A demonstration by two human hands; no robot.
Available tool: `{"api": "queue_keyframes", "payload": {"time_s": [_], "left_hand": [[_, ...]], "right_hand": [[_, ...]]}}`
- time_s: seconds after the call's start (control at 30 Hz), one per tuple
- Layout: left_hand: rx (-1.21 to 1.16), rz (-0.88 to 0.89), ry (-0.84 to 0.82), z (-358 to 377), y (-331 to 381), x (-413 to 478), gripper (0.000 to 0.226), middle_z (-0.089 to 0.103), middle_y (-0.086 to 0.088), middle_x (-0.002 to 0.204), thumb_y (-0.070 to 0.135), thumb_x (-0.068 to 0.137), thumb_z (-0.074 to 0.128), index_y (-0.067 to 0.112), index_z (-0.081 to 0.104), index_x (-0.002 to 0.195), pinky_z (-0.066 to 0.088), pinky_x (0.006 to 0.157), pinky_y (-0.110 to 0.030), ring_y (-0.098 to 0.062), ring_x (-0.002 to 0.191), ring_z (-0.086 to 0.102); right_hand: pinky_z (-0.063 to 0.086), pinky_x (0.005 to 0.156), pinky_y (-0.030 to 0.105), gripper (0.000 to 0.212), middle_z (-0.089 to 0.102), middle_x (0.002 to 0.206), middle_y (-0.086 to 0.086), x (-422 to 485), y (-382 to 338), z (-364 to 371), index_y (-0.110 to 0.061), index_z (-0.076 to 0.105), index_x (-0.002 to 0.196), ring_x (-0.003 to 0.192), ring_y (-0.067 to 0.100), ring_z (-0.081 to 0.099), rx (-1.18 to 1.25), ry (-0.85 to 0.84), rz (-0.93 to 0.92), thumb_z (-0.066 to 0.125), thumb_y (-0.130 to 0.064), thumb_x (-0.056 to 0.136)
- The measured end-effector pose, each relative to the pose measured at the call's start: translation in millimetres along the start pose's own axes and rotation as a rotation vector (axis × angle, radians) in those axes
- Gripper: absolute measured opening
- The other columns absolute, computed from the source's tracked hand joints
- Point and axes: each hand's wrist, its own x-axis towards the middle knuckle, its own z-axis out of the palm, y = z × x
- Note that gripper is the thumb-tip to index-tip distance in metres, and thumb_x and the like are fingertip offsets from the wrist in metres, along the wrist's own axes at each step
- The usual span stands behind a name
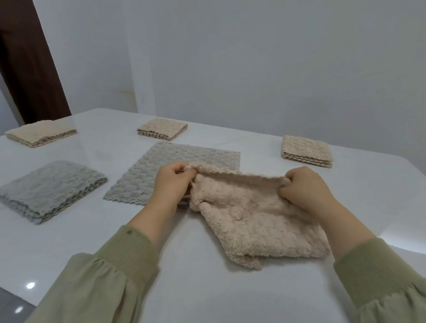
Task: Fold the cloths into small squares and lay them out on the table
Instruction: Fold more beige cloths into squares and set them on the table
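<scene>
**Head view: beige cloth pinched by its far edge, first fold yet to come**

Nearest us, olive-green sleeves (117, 267) frame the white table (200, 296). Just past them, the beige fleecy cloth (250, 222) lies rumpled on the tabletop with its far edge lifted. The left hand (172, 181) pinches the left end of that edge and the right hand (304, 188) pinches the right end. Fingers curl round the fabric on both sides, and the edge is drawn fairly taut between them.

My read is that this is the set-up for the first fold, since the cloth is neither flat nor halved yet. The next move calls for spreading it square, then bringing edge to edge with corners matched. The near part is bunched and doubled under, so it could fold crooked.

Right behind the left hand, a grey waffle cloth (139, 179) lies open and flat, filling the spot straight ahead, and the beige one could drag it. Further left sits a grey cloth stack (50, 190). Along the far side are a beige stack (40, 133) at left, then a centre beige square (162, 129) and a right beige square (306, 150), well apart.
</scene>
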Motion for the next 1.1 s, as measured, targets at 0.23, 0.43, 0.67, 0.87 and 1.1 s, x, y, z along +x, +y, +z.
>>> {"api": "queue_keyframes", "payload": {"time_s": [0.23,0.43,0.67,0.87,1.1], "left_hand": [[-0.007,-0.041,-0.112,-3.3,-5.5,11.6,0.018,0.067,-0.004,0.085,0.023,0.076,0.077,0.021,0.070,0.093,0.054,0.079,-0.036,-0.021,0.080,0.065],[-0.134,-0.062,-0.185,-1.7,3.0,-8.6,0.006,0.070,-0.006,0.078,0.011,0.084,0.068,0.016,0.069,0.082,0.055,0.068,-0.034,-0.022,0.072,0.065],[-0.646,-0.198,-0.389,-5.7,47.0,-34.0,0.022,0.069,-0.013,0.093,0.019,0.097,0.048,0.005,0.063,0.103,0.059,0.068,-0.033,-0.022,0.082,0.069],[-0.975,-0.388,-0.691,-9.1,105.6,-44.1,0.023,0.066,-0.020,0.103,0.013,0.092,0.056,-0.005,0.063,0.103,0.053,0.085,-0.038,-0.025,0.096,0.065],[-0.688,-0.316,-0.413,-18.5,112.1,-17.7,0.018,0.068,-0.014,0.093,0.012,0.092,0.052,0.000,0.065,0.095,0.057,0.075,-0.035,-0.022,0.084,0.065]], "right_hand": [[0.033,0.060,0.030,0.023,0.055,0.070,0.006,7.2,22.3,14.1,-0.006,0.056,0.072,0.072,0.024,0.051,0.356,0.115,0.163,0.053,-0.018,0.091],[0.047,0.062,0.028,0.024,0.062,0.072,0.008,-12.4,-17.2,3.8,-0.011,0.060,0.072,0.068,0.021,0.058,0.845,-0.064,0.212,0.052,-0.018,0.093],[0.054,0.050,0.026,0.024,0.072,0.070,0.011,-41.0,-61.9,-41.0,-0.004,0.067,0.082,0.060,0.021,0.069,1.358,-0.267,0.247,0.051,-0.018,0.095],[0.058,0.053,0.035,0.037,0.069,0.071,0.015,-46.8,-89.1,-91.2,0.001,0.065,0.079,0.063,0.025,0.070,1.624,-0.489,0.201,0.040,-0.020,0.098],[0.050,0.052,0.027,0.022,0.066,0.080,0.013,-22.0,-72.4,-102.6,-0.008,0.061,0.072,0.059,0.019,0.060,0.910,-0.073,0.220,0.059,-0.021,0.089]]}}
